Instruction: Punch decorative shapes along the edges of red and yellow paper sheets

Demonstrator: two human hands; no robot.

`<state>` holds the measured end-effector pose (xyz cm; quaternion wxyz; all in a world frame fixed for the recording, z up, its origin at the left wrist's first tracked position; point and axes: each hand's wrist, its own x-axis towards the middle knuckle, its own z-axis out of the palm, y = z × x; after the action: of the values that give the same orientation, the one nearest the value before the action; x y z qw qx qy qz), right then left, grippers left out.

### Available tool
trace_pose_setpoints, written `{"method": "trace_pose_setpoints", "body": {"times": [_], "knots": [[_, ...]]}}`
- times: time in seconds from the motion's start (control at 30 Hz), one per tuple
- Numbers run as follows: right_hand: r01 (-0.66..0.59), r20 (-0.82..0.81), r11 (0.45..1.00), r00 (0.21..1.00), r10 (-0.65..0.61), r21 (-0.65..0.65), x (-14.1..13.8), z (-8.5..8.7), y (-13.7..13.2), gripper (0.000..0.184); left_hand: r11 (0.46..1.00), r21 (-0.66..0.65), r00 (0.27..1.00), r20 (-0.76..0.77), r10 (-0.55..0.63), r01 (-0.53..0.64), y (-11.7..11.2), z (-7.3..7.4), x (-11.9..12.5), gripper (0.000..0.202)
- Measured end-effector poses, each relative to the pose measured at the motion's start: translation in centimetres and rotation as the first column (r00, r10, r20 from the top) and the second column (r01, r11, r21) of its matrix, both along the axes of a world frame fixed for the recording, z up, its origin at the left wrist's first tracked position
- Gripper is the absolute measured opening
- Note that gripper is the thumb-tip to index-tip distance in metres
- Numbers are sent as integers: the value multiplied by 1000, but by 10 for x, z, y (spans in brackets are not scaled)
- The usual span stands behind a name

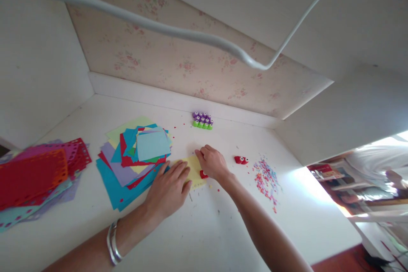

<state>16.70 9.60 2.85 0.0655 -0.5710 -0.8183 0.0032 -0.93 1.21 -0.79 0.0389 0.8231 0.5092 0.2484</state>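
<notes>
A yellow paper sheet (193,169) lies on the white desk (204,229). My left hand (168,189) rests flat on its near left part, fingers stretched out. My right hand (213,162) is curled over a small red paper punch (203,174) that sits on the sheet's right edge, pressing down on it. A stack of coloured paper squares (137,157) lies just left of my left hand.
Two more red punches (241,160) sit to the right, beside a scatter of confetti bits (266,180). Purple and green punches (202,120) stand in rows near the back wall. Punched red and purple sheets (38,174) lie at far left. A white cable (153,25) hangs overhead.
</notes>
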Motion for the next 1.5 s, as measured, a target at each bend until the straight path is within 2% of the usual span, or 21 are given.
{"method": "trace_pose_setpoints", "body": {"times": [0.2,0.53,0.87,1.5], "knots": [[-3,86,1000,996,6,-26,-2,0,-3,40,1000,-4,1000,9,-2,2,0,0,1,33],[7,178,994,984,12,-107,-4,3,-4,31,1000,0,1000,17,3,-3,0,0,2,33],[-2,263,992,964,36,-127,-5,-1,-5,23,1000,4,1000,16,13,-13,1,1,3,32],[18,283,987,959,28,-159,-8,0,-6,16,999,40,1000,22,9,-9,0,0,3,29]]}}
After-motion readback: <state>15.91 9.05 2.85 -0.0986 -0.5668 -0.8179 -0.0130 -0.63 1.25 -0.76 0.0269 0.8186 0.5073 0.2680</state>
